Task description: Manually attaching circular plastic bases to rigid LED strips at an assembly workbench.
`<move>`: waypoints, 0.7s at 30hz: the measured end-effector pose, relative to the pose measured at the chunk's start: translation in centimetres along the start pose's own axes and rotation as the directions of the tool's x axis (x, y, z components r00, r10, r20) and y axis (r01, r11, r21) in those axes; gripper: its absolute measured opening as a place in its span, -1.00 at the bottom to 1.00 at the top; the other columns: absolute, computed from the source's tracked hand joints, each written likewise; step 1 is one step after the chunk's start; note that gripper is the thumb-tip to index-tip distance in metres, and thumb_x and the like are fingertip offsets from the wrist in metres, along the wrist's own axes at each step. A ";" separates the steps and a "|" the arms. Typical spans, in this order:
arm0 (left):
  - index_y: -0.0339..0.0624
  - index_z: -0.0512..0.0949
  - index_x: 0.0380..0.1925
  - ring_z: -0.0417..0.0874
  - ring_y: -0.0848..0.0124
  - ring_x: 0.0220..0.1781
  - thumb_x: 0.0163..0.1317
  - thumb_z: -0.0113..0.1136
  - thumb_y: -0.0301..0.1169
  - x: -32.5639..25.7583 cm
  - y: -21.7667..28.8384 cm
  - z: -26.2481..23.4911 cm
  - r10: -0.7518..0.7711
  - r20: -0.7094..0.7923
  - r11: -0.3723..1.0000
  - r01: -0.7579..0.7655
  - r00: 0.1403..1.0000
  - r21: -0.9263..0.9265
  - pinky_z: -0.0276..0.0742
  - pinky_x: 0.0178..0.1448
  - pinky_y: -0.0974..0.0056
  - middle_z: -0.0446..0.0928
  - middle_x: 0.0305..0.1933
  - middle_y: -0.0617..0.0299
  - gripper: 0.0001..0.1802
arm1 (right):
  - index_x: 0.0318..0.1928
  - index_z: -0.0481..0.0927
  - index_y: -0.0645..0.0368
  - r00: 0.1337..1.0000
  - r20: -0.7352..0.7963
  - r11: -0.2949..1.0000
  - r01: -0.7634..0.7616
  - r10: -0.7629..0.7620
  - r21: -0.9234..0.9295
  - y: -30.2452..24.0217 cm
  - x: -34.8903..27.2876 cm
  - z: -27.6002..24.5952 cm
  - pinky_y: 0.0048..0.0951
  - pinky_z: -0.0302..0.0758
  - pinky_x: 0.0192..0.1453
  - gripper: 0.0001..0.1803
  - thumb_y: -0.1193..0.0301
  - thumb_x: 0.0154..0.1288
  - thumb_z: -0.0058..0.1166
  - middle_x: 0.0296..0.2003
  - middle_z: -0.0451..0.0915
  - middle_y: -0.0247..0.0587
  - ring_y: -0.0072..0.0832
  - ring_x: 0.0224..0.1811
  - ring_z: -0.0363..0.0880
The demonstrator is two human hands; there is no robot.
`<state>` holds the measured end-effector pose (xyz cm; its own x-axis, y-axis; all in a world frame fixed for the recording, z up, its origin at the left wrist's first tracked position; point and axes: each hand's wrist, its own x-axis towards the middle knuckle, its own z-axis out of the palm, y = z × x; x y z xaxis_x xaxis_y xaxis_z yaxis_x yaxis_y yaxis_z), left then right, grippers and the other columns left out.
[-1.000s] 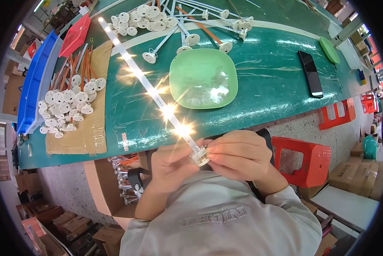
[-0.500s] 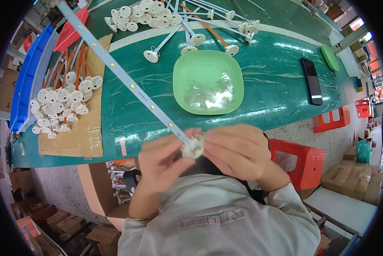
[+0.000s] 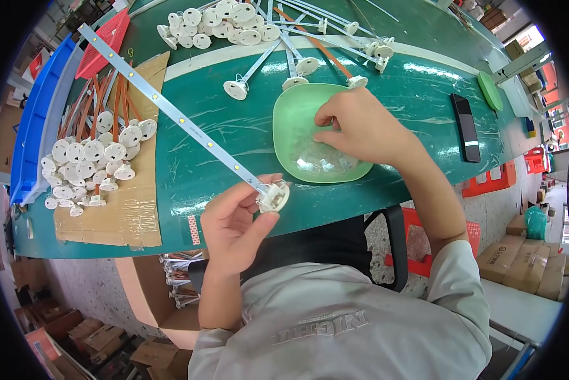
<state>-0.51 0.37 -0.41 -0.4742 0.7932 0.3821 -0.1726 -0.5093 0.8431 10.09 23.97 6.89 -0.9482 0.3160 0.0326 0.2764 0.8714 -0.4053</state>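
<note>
My left hand (image 3: pixel 230 221) is closed on an LED light strip, pinching the round white base (image 3: pixel 275 197) at its near end. From there the long pale strip (image 3: pixel 183 120), dotted with small yellow LEDs, slants up to the far left above the table. A few thin wires show on the base. Over the light green bowl (image 3: pixel 286 126), my right hand (image 3: pixel 360 123) hangs with curled fingers; a gap shows between thumb and forefinger, and I see nothing in it. Small clear plastic pieces (image 3: pixel 326 161) lie in the bowl, partly hidden by that hand.
More strips with round white bases lie piled on cardboard (image 3: pixel 107 218) at left and at the table's far side (image 3: pixel 234 25). A blue tray (image 3: pixel 40 120), a red basket (image 3: pixel 104 47) and a black phone (image 3: pixel 465 126) are on the green table. A red stool (image 3: pixel 417 240) stands at right.
My right hand has left the white base and moved up and right over the green bowl. The left hand keeps its hold, and the base has shifted slightly up and left.
</note>
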 end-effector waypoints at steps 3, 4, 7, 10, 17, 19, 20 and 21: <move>-0.50 0.42 0.16 0.59 0.17 0.20 0.13 0.21 -0.80 0.2 0.0 0.1 -0.012 0.019 0.999 0.012 1.000 0.030 0.51 0.27 0.15 0.51 0.18 -0.20 -0.47 | -0.38 0.67 0.32 0.999 -0.016 0.999 -0.037 0.037 -0.016 -0.2 -0.1 0.8 -0.26 0.57 -0.19 -0.90 0.53 0.07 0.20 -0.45 0.66 -0.01 -0.15 -0.38 0.66; -0.50 0.43 0.16 0.59 0.19 0.19 0.12 0.22 -0.79 0.2 0.0 0.1 -0.029 0.017 0.999 0.028 0.999 0.044 0.51 0.27 0.17 0.52 0.17 -0.19 -0.47 | -0.38 0.67 0.32 0.999 -0.017 0.999 -0.039 0.038 -0.016 -0.2 -0.1 1.0 -0.26 0.57 -0.19 -0.90 0.53 0.07 0.20 -0.45 0.66 -0.01 -0.15 -0.38 0.66; -0.51 0.44 0.14 0.60 0.22 0.18 0.12 0.23 -0.79 0.3 0.2 0.2 -0.042 0.020 0.997 0.041 0.999 0.068 0.51 0.27 0.19 0.53 0.16 -0.16 -0.48 | -0.40 0.66 0.32 0.999 -0.036 1.000 -0.009 0.009 0.007 -0.1 0.0 1.2 -0.24 0.57 -0.18 -0.91 0.55 0.07 0.18 -0.45 0.65 0.00 -0.13 -0.36 0.65; -0.51 0.45 0.13 0.60 0.23 0.17 0.13 0.23 -0.78 0.2 0.2 0.3 -0.050 0.006 0.996 0.049 0.999 0.076 0.52 0.26 0.20 0.53 0.16 -0.15 -0.50 | -0.39 0.65 0.32 0.999 -0.027 0.999 -0.028 0.028 0.036 -0.1 -0.2 1.3 -0.24 0.56 -0.17 -0.91 0.55 0.07 0.16 -0.44 0.64 0.00 -0.13 -0.34 0.65; -0.49 0.46 0.12 0.61 0.27 0.13 0.14 0.24 -0.77 0.2 0.4 0.5 -0.054 0.013 0.988 0.051 0.998 0.147 0.52 0.24 0.21 0.54 0.15 -0.13 -0.51 | -0.34 0.60 0.29 0.997 -0.073 1.000 0.028 -0.028 -0.002 -0.5 -1.2 1.6 -0.22 0.54 -0.16 -0.90 0.56 0.09 0.16 -0.41 0.63 -0.02 -0.11 -0.28 0.62; -0.48 0.47 0.13 0.62 0.30 0.12 0.12 0.26 -0.76 0.2 0.4 0.6 -0.049 0.018 0.981 0.044 0.999 0.187 0.51 0.25 0.23 0.54 0.14 -0.12 -0.50 | -0.32 0.59 0.28 0.998 -0.063 0.999 0.030 -0.031 -0.011 -0.7 -1.7 1.7 -0.22 0.54 -0.16 -0.89 0.56 0.09 0.16 -0.41 0.62 -0.03 -0.11 -0.28 0.62; -0.48 0.47 0.13 0.62 0.30 0.12 0.12 0.26 -0.76 0.1 0.3 0.5 -0.046 0.022 0.981 0.041 0.999 0.191 0.51 0.25 0.23 0.54 0.14 -0.12 -0.50 | -0.31 0.59 0.27 0.984 -0.164 0.996 0.080 -0.074 0.031 -0.7 -2.0 1.8 -0.26 0.54 -0.19 -0.88 0.57 0.09 0.19 -0.43 0.62 -0.06 -0.15 -0.31 0.62; -0.48 0.47 0.13 0.62 0.27 0.11 0.14 0.27 -0.73 0.0 0.2 0.2 0.000 0.049 0.972 -0.012 0.999 0.233 0.54 0.22 0.20 0.55 0.14 -0.12 -0.51 | -0.30 0.58 0.26 0.958 -0.264 0.989 0.134 -0.112 0.068 -0.8 -2.4 1.8 -0.29 0.54 -0.21 -0.87 0.58 0.09 0.21 -0.44 0.61 -0.09 -0.20 -0.35 0.63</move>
<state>-0.35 0.40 -0.16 -0.4310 0.8085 0.4006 0.0390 -0.4269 0.9035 11.85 21.85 5.50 -0.8979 0.3042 0.3181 0.1353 0.8785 -0.4582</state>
